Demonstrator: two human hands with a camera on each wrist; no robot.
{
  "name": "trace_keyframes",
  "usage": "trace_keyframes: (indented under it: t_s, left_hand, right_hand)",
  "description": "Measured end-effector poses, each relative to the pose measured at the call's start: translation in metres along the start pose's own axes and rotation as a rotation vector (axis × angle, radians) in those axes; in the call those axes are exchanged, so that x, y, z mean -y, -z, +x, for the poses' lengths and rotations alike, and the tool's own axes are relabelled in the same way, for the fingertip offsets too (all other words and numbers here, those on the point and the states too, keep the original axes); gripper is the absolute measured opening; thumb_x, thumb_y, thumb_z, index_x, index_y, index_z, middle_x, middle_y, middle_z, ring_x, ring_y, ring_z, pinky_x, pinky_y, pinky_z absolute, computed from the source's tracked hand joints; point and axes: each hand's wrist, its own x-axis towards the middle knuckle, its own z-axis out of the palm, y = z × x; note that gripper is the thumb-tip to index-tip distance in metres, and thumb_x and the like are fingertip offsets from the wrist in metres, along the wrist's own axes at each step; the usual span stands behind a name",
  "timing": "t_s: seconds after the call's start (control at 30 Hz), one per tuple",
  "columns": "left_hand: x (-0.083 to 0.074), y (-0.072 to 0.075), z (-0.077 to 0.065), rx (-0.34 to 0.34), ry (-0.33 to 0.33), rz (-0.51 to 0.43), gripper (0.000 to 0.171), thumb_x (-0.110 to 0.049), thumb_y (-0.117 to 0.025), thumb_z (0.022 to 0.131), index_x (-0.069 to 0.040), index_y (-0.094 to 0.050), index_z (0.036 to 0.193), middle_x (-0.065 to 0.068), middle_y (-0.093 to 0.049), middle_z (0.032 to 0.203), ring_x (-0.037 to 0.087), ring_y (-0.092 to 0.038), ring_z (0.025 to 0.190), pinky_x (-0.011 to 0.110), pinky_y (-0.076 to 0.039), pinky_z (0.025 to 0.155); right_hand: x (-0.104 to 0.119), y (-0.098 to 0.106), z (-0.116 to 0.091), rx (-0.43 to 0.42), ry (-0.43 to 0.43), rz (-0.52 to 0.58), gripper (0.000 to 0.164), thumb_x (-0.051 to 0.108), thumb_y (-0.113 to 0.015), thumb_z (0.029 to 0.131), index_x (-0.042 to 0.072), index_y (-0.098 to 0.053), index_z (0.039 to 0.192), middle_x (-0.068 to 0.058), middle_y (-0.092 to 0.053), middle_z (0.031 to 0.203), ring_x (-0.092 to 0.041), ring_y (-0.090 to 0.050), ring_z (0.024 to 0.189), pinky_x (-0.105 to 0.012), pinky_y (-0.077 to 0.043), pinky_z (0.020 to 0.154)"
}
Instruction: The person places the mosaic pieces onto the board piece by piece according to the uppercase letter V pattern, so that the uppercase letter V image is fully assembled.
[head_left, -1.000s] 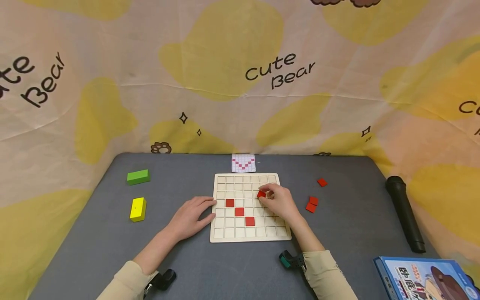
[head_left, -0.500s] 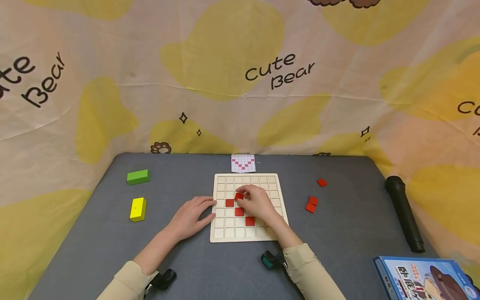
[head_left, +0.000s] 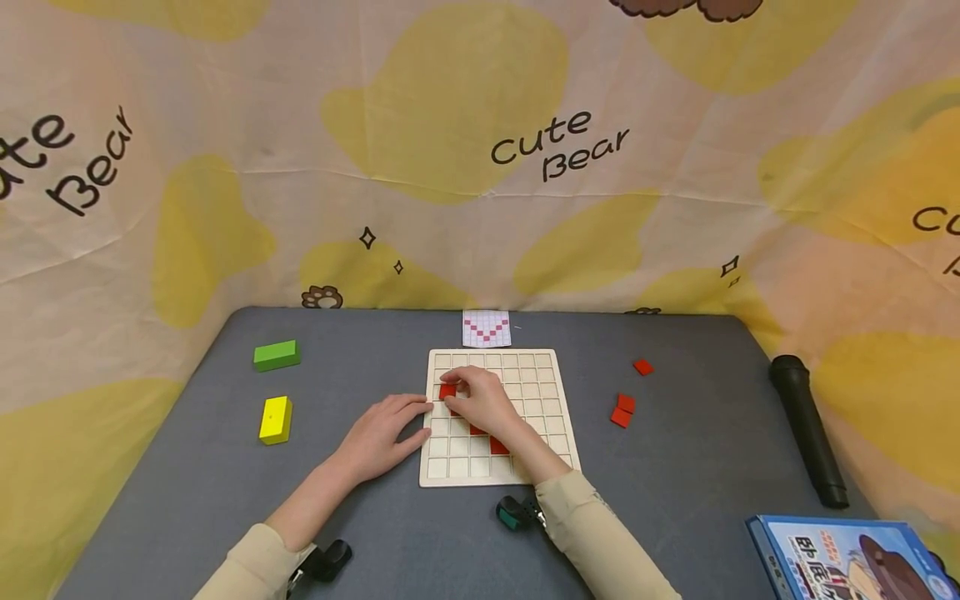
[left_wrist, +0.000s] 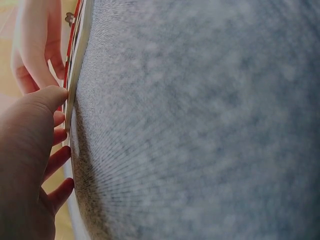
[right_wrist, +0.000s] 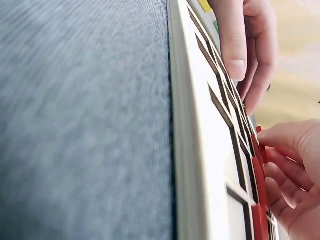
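Observation:
A pale wooden grid board (head_left: 532, 475) lies mid-table. My right hand (head_left: 483, 402) reaches over it and pinches a red square tile (head_left: 447, 391) between thumb and fingertips, close over a cell on the left side. Several red tiles sit in cells under that hand, partly covered by it; one of them (head_left: 498, 446) shows beside the wrist. In the right wrist view the pinched tile (right_wrist: 260, 131) stands tilted at the fingertips. My left hand (head_left: 386, 435) rests at the board's left edge with fingers extended, thumb and fingertips touching the rim, as the left wrist view also shows.
Loose red tiles (head_left: 622, 410) lie right of the board, with another red tile (head_left: 643, 367) farther back. A small pattern card (head_left: 486, 329) stands behind the board. Green block (head_left: 277, 356) and yellow block (head_left: 276, 420) are at left; a black microphone (head_left: 810, 429) and blue box (head_left: 855, 558) at right.
My right hand has carried the red tile leftward across the board, from the right side to a cell near the left edge. My left hand has stayed at the rim.

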Motion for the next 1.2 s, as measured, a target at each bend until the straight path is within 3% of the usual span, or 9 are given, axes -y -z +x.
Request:
trace_keyframes:
  t_s: [0.27,0.5,0.97,1.2]
  left_hand:
    - [-0.001,-0.001,0.0,0.001,-0.003,0.005,0.037,-0.029,-0.069,0.091,-0.01,-0.067,0.123,0.007,-0.062,0.124,0.026,-0.057,0.115,0.048,-0.047,0.094]
    - [-0.003,0.001,0.0,0.008,0.003,0.003,0.037,-0.029,-0.069,0.091,-0.011,-0.066,0.124,0.007,-0.062,0.124,0.026,-0.057,0.116,0.049,-0.046,0.094]
    - [0.001,-0.001,0.0,-0.008,-0.003,0.007,0.036,-0.029,-0.068,0.092,-0.012,-0.067,0.123,0.006,-0.062,0.125,0.025,-0.057,0.116,0.048,-0.046,0.095]
    - [0.0,0.0,0.0,-0.004,0.004,-0.001,0.036,-0.029,-0.068,0.091,-0.011,-0.067,0.123,0.006,-0.062,0.124,0.025,-0.057,0.116,0.048,-0.046,0.095]
  right_hand:
    - [0.0,-0.007,0.002,-0.007,-0.019,0.009,0.029,0.008,-0.074,0.085,0.01,-0.071,0.114,-0.004,-0.069,0.108,-0.017,-0.059,0.088,-0.029,-0.048,0.081]
    - [0.0,-0.005,-0.001,0.02,-0.02,-0.014,0.032,0.012,-0.069,0.087,0.013,-0.071,0.119,-0.001,-0.07,0.113,-0.018,-0.061,0.1,-0.033,-0.047,0.09]
    - [0.004,-0.004,-0.011,0.076,0.013,0.016,0.051,0.01,-0.056,0.095,0.007,-0.047,0.145,-0.004,-0.061,0.132,-0.026,-0.049,0.128,-0.045,-0.038,0.106]
    - [0.0,0.005,-0.014,-0.01,-0.042,0.1,0.039,0.009,-0.058,0.095,0.01,-0.059,0.134,-0.003,-0.065,0.125,-0.022,-0.058,0.114,-0.041,-0.046,0.095]
